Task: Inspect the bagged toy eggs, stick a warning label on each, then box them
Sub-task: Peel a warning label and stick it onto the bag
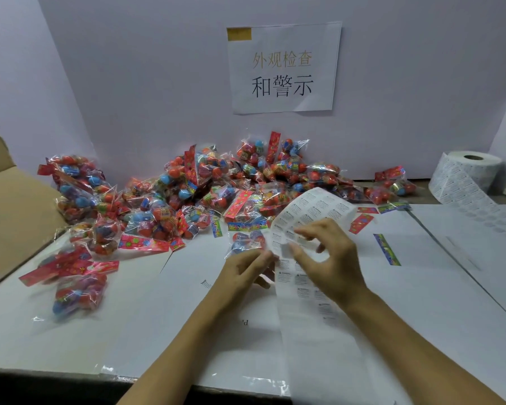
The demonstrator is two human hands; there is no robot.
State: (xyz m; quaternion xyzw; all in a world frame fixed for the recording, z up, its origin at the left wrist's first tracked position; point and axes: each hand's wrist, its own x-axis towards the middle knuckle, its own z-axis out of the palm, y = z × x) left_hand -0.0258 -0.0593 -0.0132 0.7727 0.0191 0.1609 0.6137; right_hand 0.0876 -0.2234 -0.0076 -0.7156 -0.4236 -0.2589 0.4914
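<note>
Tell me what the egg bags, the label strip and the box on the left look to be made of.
Egg bags: clear glossy plastic film, judging by glare and crinkles. Label strip: thin matte white paper, since it curls and drapes off the table. Box: plain brown cardboard, dull, with a ragged torn flap edge.

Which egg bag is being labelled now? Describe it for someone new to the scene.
Start at the big heap of bagged eggs along the back wall. In front of it, one clear bag of red and blue eggs lies alone, just beyond the left hand, beside the white label strip.
</note>
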